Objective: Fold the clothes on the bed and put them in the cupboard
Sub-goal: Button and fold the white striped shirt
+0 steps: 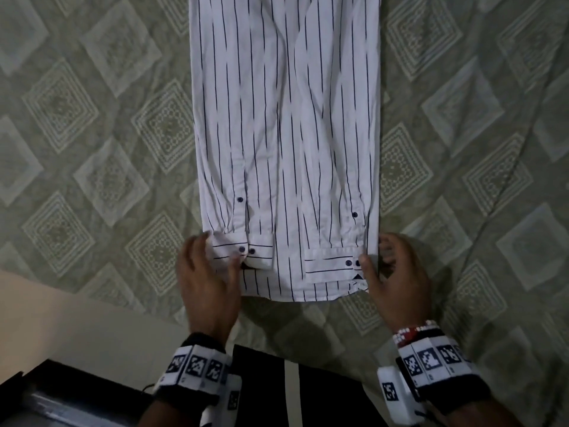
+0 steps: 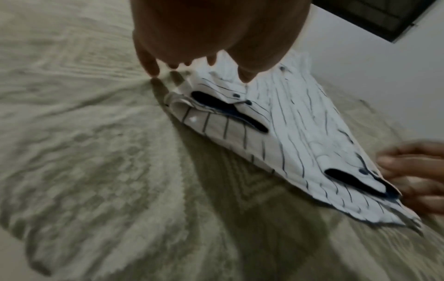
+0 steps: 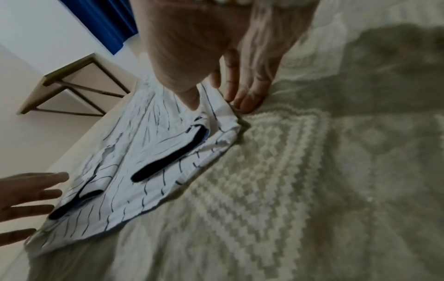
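Observation:
A white shirt with dark stripes lies flat on the green patterned bedspread, folded into a long strip with both sleeves laid down its length and the cuffs near its bottom hem. My left hand is at the bottom left corner, fingers spread, thumb on the left cuff. My right hand is at the bottom right corner, thumb on the right cuff. Its straight fingers touch the bedspread beside the shirt's edge. The left wrist view shows the left hand over the shirt. In the right wrist view the right hand presses the shirt.
The bed's near edge runs along the bottom left, with pale floor and a dark piece of furniture beyond it. A small table and a blue curtain stand past the bed's far side. Bedspread lies on both sides of the shirt.

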